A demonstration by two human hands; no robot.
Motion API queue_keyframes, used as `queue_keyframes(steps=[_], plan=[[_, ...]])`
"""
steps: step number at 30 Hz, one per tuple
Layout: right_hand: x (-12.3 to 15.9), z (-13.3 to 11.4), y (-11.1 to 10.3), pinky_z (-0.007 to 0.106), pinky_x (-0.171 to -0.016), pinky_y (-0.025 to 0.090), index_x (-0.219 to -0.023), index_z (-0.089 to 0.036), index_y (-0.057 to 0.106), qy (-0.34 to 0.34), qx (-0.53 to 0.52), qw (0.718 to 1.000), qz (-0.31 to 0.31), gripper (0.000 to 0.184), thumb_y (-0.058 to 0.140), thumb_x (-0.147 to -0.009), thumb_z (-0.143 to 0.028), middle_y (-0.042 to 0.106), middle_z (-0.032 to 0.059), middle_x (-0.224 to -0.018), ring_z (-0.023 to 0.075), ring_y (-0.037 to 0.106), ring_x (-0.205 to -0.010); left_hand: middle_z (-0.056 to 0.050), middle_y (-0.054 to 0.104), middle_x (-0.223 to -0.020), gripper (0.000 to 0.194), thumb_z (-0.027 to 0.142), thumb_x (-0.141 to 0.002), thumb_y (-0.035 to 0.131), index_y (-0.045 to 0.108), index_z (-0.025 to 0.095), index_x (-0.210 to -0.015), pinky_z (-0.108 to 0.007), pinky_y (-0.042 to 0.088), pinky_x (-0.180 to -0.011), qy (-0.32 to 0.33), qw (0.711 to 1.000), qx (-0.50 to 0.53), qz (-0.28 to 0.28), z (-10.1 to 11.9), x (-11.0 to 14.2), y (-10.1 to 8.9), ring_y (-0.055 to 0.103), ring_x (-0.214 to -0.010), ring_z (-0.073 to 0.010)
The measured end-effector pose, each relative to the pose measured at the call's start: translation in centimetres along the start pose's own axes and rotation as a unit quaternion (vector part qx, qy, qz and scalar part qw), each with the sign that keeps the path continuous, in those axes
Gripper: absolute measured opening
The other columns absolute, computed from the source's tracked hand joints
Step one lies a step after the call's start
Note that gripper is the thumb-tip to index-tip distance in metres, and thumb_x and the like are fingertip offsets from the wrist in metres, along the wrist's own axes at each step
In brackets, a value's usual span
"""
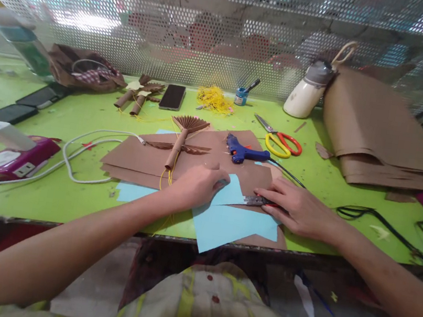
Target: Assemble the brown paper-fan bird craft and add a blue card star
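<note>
My left hand (200, 184) is closed, thumb and fingers pinching a small piece of light blue paper (234, 189). My right hand (302, 206) lies at the right of the paper stack, its fingers over a small dark metal tool (255, 201) with red on its handle; its exact kind is partly hidden. Below both hands a larger blue sheet (235, 228) overhangs the table's front edge. Brown paper sheets (128, 154) lie beneath, bearing a blue glue gun (242, 151) and a brown paper figure (176, 148) with a rolled body, pleated fan parts and yellow strings.
Scissors (277, 141) with red and yellow handles lie behind my right hand. Farther back are a phone (172, 97), yellow shredded strands (215, 99), a small blue jar (240, 96) and a white bottle (307, 90). Folded brown paper (382, 131) stands right; a purple power strip (19, 156) left.
</note>
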State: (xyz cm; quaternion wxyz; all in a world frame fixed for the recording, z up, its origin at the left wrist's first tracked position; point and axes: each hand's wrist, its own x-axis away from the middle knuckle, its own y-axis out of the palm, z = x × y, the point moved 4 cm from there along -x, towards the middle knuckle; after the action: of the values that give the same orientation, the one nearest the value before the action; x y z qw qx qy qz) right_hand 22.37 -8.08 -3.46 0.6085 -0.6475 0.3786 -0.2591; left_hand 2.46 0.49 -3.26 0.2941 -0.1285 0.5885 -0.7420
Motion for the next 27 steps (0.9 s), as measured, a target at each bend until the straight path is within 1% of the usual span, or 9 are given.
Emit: queue_keyframes(steps=[3, 6, 9, 13, 18, 23, 27], plan=[[0.6, -0.2, 0.0, 0.038, -0.078, 0.047, -0.127, -0.014, 0.051, 0.029, -0.001, 1.000, -0.010, 0.040, 0.041, -0.092, -0.031, 0.052, 0.0124, -0.099, 0.0230, 0.051, -0.089, -0.008, 0.061, -0.086, 0.027, 0.021, -0.087, 0.045, 0.067, 0.019, -0.103, -0.028, 0.044, -0.069, 0.005, 1.000, 0.000, -0.003, 0.0, 0.0, 0.0, 0.060, -0.075, -0.0191], [0.7, -0.6, -0.2, 0.038, -0.078, 0.047, -0.126, -0.015, 0.052, 0.044, 0.001, 0.999, -0.019, 0.040, 0.040, -0.092, -0.032, 0.053, 0.0126, -0.099, 0.0234, 0.051, -0.090, -0.007, 0.061, -0.086, 0.027, 0.020, -0.086, 0.046, 0.067, 0.019, -0.103, -0.028, 0.044, -0.068, 0.004, 1.000, -0.006, -0.004, 0.0, 0.0, 0.0, 0.060, -0.074, -0.0188], [0.0, -1.0, -0.5, 0.039, -0.079, 0.047, -0.124, -0.014, 0.054, 0.039, 0.006, 0.999, -0.023, 0.039, 0.040, -0.092, -0.032, 0.053, 0.0121, -0.098, 0.0233, 0.051, -0.090, -0.007, 0.063, -0.085, 0.026, 0.021, -0.085, 0.047, 0.067, 0.020, -0.102, -0.027, 0.044, -0.067, 0.005, 1.000, -0.011, -0.001, 0.0, -0.1, -0.1, 0.060, -0.071, -0.0178], [-1.1, -1.7, -0.8, 0.040, -0.080, 0.045, -0.120, -0.013, 0.056, 0.024, 0.019, 0.999, -0.013, 0.037, 0.040, -0.092, -0.032, 0.054, 0.0123, -0.096, 0.0243, 0.051, -0.091, -0.006, 0.065, -0.084, 0.025, 0.020, -0.084, 0.049, 0.069, 0.020, -0.100, -0.026, 0.044, -0.067, -0.002, 1.000, 0.002, 0.002, 0.0, -0.1, -0.2, 0.061, -0.070, -0.0168], [-2.0, -2.5, -0.7, 0.038, -0.076, 0.044, -0.115, -0.012, 0.058, 0.005, 0.027, 1.000, 0.003, 0.034, 0.042, -0.091, -0.030, 0.055, 0.0127, -0.092, 0.0246, 0.051, -0.087, -0.006, 0.068, -0.087, 0.025, 0.019, -0.082, 0.051, 0.069, 0.020, -0.099, -0.026, 0.044, -0.067, -0.009, 1.000, 0.023, 0.003, -0.1, -0.2, -0.3, 0.061, -0.072, -0.0177], [-1.8, -2.8, -0.5, 0.036, -0.072, 0.044, -0.117, -0.012, 0.057, 0.014, 0.009, 1.000, 0.013, 0.035, 0.043, -0.091, -0.030, 0.054, 0.0120, -0.089, 0.0235, 0.051, -0.083, -0.007, 0.068, -0.087, 0.026, 0.019, -0.083, 0.050, 0.069, 0.019, -0.101, -0.026, 0.044, -0.067, -0.004, 1.000, 0.020, 0.004, -0.1, -0.1, -0.2, 0.062, -0.073, -0.0186], [-1.2, -3.9, -0.6, 0.035, -0.071, 0.044, -0.120, -0.014, 0.055, 0.013, -0.020, 1.000, -0.008, 0.035, 0.044, -0.090, -0.029, 0.055, 0.0111, -0.089, 0.0227, 0.051, -0.082, -0.008, 0.068, -0.090, 0.026, 0.019, -0.083, 0.049, 0.068, 0.019, -0.101, -0.027, 0.045, -0.069, 0.002, 0.999, 0.036, 0.002, -0.2, -0.1, -0.1, 0.063, -0.076, -0.0191]])
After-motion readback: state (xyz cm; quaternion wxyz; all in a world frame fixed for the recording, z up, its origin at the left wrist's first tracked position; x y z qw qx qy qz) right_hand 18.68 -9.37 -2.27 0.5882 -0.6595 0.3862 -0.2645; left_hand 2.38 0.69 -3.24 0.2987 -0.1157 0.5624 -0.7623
